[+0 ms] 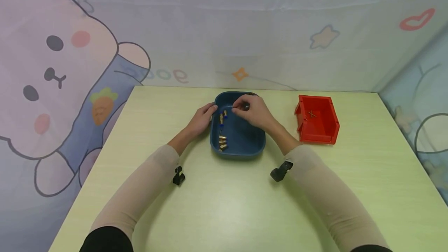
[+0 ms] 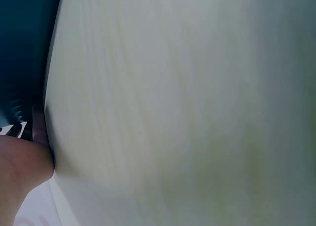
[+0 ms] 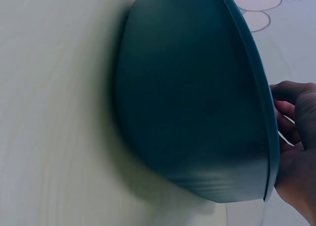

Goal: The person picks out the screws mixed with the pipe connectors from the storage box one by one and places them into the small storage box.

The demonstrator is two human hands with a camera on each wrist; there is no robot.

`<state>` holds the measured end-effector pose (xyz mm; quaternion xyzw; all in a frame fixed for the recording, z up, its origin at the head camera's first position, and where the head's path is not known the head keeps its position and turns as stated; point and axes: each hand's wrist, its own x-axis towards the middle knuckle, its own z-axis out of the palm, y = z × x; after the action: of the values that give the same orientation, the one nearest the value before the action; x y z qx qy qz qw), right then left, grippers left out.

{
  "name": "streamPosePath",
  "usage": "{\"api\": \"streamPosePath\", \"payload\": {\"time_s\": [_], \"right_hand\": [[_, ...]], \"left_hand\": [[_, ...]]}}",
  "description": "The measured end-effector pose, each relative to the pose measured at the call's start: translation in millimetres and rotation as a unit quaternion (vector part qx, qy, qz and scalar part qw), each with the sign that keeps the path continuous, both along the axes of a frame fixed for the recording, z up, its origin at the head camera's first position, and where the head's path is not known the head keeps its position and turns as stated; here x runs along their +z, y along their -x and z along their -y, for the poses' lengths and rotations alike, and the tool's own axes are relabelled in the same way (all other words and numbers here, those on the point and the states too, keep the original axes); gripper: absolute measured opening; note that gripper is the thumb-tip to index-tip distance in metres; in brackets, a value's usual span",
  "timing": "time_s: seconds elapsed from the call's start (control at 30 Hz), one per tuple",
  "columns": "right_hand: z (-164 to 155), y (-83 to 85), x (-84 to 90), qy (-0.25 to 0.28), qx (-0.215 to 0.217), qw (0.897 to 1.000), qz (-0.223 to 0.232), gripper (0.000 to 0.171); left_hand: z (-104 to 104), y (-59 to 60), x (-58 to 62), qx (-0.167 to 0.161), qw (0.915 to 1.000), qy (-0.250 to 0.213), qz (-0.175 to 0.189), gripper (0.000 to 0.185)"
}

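A dark blue plastic tub (image 1: 245,141) stands on the table, with several brass fittings with blue bands (image 1: 223,143) along its left side. One thin screw-like piece (image 1: 221,131) lies among them. My left hand (image 1: 202,119) grips the tub's left rim, thumb on top and fingers down its outer wall. Above the tub's far half, my right hand (image 1: 254,111) has thumb and forefinger tips brought together on a small thin piece, mostly hidden by the fingers; I cannot tell its exact kind. In the right wrist view the right hand (image 3: 298,132) shows beyond the tub's rim.
To the right of the tub is a red open-front bin (image 1: 320,127) with a few thin brass screws (image 1: 312,114) inside. Both stand on a pale wooden table (image 1: 224,201). A printed cloth (image 1: 217,34) hangs behind the table's far edge.
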<state>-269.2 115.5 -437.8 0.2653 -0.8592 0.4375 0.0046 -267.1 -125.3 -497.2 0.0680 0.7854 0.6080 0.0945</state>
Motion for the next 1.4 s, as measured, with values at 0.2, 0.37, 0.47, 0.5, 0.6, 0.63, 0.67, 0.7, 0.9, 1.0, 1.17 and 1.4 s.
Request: {"api": "streamPosePath", "payload": {"time_s": [0.2, 0.37, 0.47, 0.5, 0.6, 0.63, 0.67, 0.7, 0.9, 1.0, 1.17, 1.4], "right_hand": [[7, -0.1, -3.9, 0.005, 0.008, 1.000, 0.001, 0.013], [12, -0.2, -7.8, 0.008, 0.008, 1.000, 0.002, 0.013], [14, -0.7, -9.0, 0.010, 0.009, 1.000, 0.003, 0.012], [15, -0.8, -9.1, 0.010, 0.009, 1.000, 0.003, 0.012], [18, -0.9, -9.1, 0.010, 0.008, 1.000, 0.003, 0.011], [19, -0.6, -9.1, 0.011, 0.007, 1.000, 0.003, 0.011], [20, -0.3, -9.1, 0.011, 0.006, 1.000, 0.002, 0.011], [21, -0.2, -8.8, 0.013, 0.005, 1.000, 0.002, 0.011], [26, 1.0, -9.8, 0.012, 0.004, 1.000, 0.003, 0.011], [29, 1.4, -11.9, 0.009, 0.004, 1.000, 0.006, 0.011], [33, 1.1, -16.6, 0.004, 0.001, 1.000, 0.018, 0.009], [36, 3.3, -25.4, -0.002, 0.011, 1.000, 0.017, 0.008]], "left_hand": [[0, 0.9, 0.0, 0.003, 1.0000, 0.008, 0.001, 0.060], [0, 0.9, 0.1, 0.002, 1.0000, 0.007, -0.004, 0.060], [1, 0.8, 0.1, 0.002, 1.0000, 0.009, -0.003, 0.062], [1, 0.8, 0.2, 0.002, 0.9999, 0.011, -0.003, 0.062], [1, 0.4, 0.7, 0.002, 0.9999, 0.013, -0.003, 0.062], [1, 0.4, 0.8, 0.002, 0.9999, 0.013, -0.004, 0.062], [0, 0.3, 0.8, 0.002, 0.9999, 0.012, -0.004, 0.061], [0, 0.3, 0.9, 0.001, 0.9999, 0.012, -0.004, 0.061], [0, 0.6, 0.1, -0.003, 1.0000, 0.004, -0.004, 0.061], [0, 0.9, -0.2, 0.000, 1.0000, 0.001, -0.004, 0.061], [-1, 0.2, -0.9, 0.003, 1.0000, 0.001, 0.003, 0.062], [1, 0.2, -1.0, -0.002, 1.0000, 0.002, 0.006, 0.064]]}}
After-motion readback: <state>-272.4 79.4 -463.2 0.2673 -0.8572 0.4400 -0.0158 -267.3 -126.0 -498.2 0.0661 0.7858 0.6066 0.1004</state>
